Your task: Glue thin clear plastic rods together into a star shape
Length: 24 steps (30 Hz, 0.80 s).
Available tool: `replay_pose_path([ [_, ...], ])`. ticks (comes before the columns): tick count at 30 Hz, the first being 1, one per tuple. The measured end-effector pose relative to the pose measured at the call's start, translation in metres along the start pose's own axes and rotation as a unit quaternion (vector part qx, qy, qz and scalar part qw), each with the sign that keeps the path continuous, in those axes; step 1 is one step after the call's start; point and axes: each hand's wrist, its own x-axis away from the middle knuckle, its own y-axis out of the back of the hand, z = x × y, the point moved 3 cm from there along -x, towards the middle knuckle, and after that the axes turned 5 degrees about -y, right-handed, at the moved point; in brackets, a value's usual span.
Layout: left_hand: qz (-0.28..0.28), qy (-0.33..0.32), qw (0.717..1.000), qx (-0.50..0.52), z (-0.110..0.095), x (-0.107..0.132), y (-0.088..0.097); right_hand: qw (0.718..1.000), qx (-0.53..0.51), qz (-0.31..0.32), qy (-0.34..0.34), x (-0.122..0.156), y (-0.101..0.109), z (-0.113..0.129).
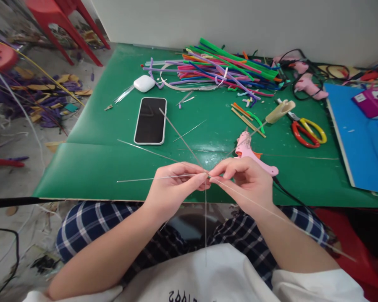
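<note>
Several thin, stiff wires (pixel 206 226) fan out like spokes from one crossing point, just above the table's front edge. My left hand (pixel 176 180) pinches them at that point between thumb and fingers. My right hand (pixel 247 178) meets it there, thumb and forefinger also closed on the wires, fingertips nearly touching. One wire runs up right towards a beige hollow piece (pixel 280 111); whether the two are joined is unclear. A pink glue gun (pixel 245 147) lies just beyond my right hand. The exact crossing is mostly hidden by my fingertips.
On the green table (pixel 91 167) lie a phone (pixel 150 121), a white case (pixel 144 84) and a heap of colourful pipe cleaners (pixel 220 69). Scissors (pixel 308 132), thin sticks (pixel 247 119) and a blue board (pixel 359 134) are at right. The glue gun's cord (pixel 290 193) crosses the front edge.
</note>
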Motion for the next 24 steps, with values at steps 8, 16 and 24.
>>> replay_pose_path([
  [8,-0.025,-0.055,0.998,-0.005,-0.0020,-0.0018,0.0017,0.998,-0.026,0.020,-0.056,-0.0055,0.0057,-0.0055],
  [16,-0.020,-0.046,0.999,0.007,-0.0003,-0.0023,0.0013,0.998,0.051,0.036,-0.022,-0.0066,0.0009,-0.0032],
  [24,-0.018,-0.051,0.999,0.002,-0.0025,-0.0028,0.0003,0.999,0.026,0.037,0.010,-0.0036,-0.0012,-0.0060],
])
